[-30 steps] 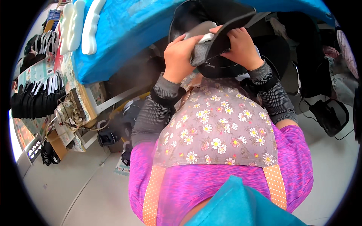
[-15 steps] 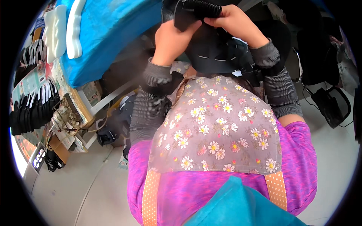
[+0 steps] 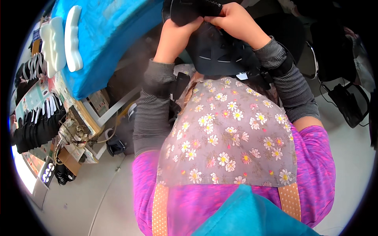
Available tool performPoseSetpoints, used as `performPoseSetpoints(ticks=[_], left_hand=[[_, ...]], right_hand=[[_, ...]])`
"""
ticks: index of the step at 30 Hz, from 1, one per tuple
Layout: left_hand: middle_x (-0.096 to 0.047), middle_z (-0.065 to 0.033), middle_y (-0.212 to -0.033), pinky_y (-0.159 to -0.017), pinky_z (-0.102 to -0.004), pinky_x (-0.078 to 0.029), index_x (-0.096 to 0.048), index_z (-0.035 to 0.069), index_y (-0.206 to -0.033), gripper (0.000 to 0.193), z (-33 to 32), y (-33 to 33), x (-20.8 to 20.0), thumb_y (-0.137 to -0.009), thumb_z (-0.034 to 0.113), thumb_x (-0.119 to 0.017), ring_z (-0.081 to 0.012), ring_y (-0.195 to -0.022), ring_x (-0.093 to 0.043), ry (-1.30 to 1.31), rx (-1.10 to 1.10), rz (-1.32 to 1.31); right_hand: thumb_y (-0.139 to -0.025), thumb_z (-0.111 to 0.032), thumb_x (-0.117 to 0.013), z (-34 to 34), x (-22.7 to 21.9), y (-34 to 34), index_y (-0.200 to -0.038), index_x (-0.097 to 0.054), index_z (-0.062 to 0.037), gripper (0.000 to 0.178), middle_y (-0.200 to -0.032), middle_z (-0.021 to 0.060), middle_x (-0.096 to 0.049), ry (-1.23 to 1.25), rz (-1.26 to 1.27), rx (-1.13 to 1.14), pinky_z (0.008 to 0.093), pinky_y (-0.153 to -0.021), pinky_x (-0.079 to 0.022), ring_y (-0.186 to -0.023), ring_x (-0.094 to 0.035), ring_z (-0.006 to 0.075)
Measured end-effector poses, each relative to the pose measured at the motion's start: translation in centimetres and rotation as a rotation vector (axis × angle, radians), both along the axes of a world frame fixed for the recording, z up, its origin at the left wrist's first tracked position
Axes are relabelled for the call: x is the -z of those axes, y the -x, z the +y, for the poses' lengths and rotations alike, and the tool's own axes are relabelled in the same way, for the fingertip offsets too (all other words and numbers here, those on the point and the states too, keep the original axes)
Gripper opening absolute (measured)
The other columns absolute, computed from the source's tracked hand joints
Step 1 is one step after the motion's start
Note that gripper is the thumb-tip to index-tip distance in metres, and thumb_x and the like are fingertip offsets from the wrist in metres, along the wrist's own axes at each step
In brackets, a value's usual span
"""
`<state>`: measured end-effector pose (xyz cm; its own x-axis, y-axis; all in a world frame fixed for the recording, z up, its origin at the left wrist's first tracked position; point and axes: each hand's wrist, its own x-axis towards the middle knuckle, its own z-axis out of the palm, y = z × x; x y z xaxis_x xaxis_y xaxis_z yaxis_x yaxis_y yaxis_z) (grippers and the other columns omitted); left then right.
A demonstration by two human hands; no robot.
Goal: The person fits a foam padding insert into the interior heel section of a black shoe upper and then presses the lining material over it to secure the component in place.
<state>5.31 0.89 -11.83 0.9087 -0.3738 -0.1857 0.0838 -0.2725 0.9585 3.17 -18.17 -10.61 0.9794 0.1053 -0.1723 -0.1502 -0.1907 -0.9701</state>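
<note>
At the top edge of the view, both my hands grip a black stitched piece (image 3: pixel 185 11), dark and soft-looking, with a pale-flecked seam along its upper right edge. My left hand (image 3: pixel 175 36) is closed on its lower left side, thumb pointing inward. From the right, my right hand (image 3: pixel 236 21) pinches it between thumb and fingers. The two thumbs nearly meet below the piece, whose far part is cut off by the frame. Below the hands, more black pieces (image 3: pixel 214 65) with short pale marks rest on my lap, a small white tag (image 3: pixel 242 76) beside them.
A blue-covered table (image 3: pixel 106 43) stands at left, bearing white wavy foam-like shapes (image 3: pixel 73 39). Rows of black pieces (image 3: pixel 37 128) hang farther left. A black bag (image 3: pixel 346 104) lies on the floor at right, near a dark chair (image 3: pixel 330 51). A cable (image 3: pixel 104 200) runs across the floor.
My hands have shifted slightly left with the black piece, and the thumbs have come closer together. The whole view has tilted a little, so the table and foam shapes appear displaced.
</note>
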Motion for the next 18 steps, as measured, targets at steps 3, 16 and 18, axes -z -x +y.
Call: performPoseSetpoints(ticks=[3, 16, 18], left_hand=[[-0.071, -0.0049, -0.098, -0.080, -0.0293, -0.051, -0.068, 0.001, -0.108, 0.031, 0.5, 0.6, 0.8, -0.083, 0.018, -0.074, -0.0132, -0.088, -0.065, 0.161, -0.095, -0.122], [-0.067, -0.0041, -0.108, -0.085, -0.0279, -0.049, -0.065, -0.003, -0.114, 0.030, 0.5, 0.0, 0.3, -0.087, 0.009, -0.069, -0.0141, -0.095, -0.061, 0.312, -0.089, 0.242], [-0.066, -0.0038, -0.109, -0.085, -0.0276, -0.049, -0.066, -0.002, -0.114, 0.029, 1.0, 0.3, 1.3, -0.087, 0.009, -0.069, -0.0141, -0.096, -0.061, 0.317, -0.099, 0.220]], right_hand=[[-0.083, -0.013, -0.069, 0.4, -1.7, 0.4, -0.091, -0.070, 0.0030, 0.018, -0.074, 0.0168, -0.069, 0.052, -0.066, -0.009, 0.0321, -0.069, -0.050, -0.070, -0.065, 0.0162], [-0.082, -0.014, -0.069, 1.2, -0.9, 0.1, -0.085, -0.070, 0.0046, 0.019, -0.070, 0.0220, -0.065, 0.310, -0.092, 0.025, 0.0364, -0.061, -0.049, -0.060, -0.065, 0.0212], [-0.082, -0.015, -0.070, 1.4, -0.9, 0.3, -0.083, -0.069, 0.0052, 0.020, -0.069, 0.0237, -0.063, 0.202, -0.084, 0.038, 0.0377, -0.060, -0.048, -0.060, -0.066, 0.0253]])
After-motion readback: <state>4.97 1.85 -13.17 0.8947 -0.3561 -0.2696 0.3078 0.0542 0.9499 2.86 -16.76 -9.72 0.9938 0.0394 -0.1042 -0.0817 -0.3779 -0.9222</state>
